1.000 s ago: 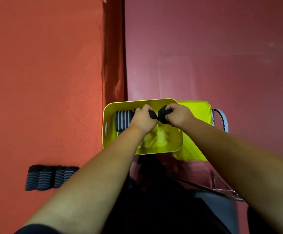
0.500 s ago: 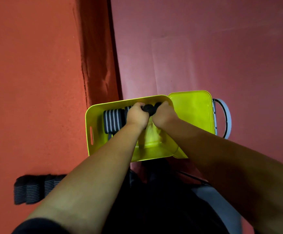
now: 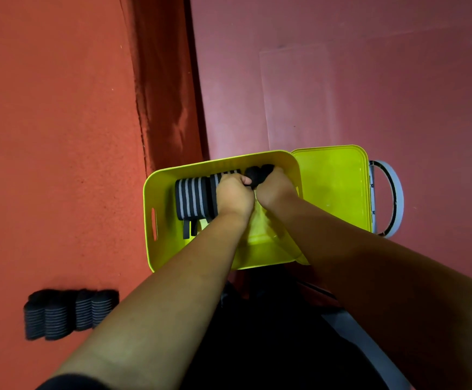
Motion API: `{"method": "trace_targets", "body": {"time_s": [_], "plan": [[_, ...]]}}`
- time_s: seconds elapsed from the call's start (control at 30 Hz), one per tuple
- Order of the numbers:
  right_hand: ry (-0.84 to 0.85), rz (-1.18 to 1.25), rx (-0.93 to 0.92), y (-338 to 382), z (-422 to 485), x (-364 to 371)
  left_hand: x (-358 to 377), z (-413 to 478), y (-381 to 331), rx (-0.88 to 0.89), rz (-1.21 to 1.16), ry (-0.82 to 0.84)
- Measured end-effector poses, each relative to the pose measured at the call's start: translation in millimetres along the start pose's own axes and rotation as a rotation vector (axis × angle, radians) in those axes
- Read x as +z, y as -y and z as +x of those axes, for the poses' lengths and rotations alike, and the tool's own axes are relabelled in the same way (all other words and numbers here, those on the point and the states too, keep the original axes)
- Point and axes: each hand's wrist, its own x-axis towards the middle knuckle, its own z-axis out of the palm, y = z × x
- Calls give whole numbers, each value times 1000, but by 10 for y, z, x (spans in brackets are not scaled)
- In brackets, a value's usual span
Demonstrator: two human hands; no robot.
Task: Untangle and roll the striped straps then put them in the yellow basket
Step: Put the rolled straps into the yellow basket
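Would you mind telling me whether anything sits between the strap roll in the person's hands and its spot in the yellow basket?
Nothing visible does. The left hand and right hand grip the dark roll already within the yellow basket, just right of the striped rolls lying there. The floor nearer the person looks bare.

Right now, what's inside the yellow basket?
Rolled striped straps lie inside the yellow basket. The left hand and right hand grip a dark strap there. The arms hide much of the bottom.
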Motion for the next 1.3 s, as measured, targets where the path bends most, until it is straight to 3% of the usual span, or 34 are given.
{"method": "trace_targets", "body": {"time_s": [0.23,0.53,0.7,1.0,1.3], "plan": [[77,-341,-132,22,-103,-122,-50,-9,54,47,41,26],[222,-681,-232,303,-483,-297,-522,-176,-44,-23,-131,44],[221,-415,-137,567,-721,-230,-1023,-375,137,-49,-257,14],[244,-270,-347,1278,-1302,729,-2066,-968,1091,-64,-565,-178],[470,-337,-432,1452,-1802,2245,-2517,-1741,2574,-307,-393,-494]]}}
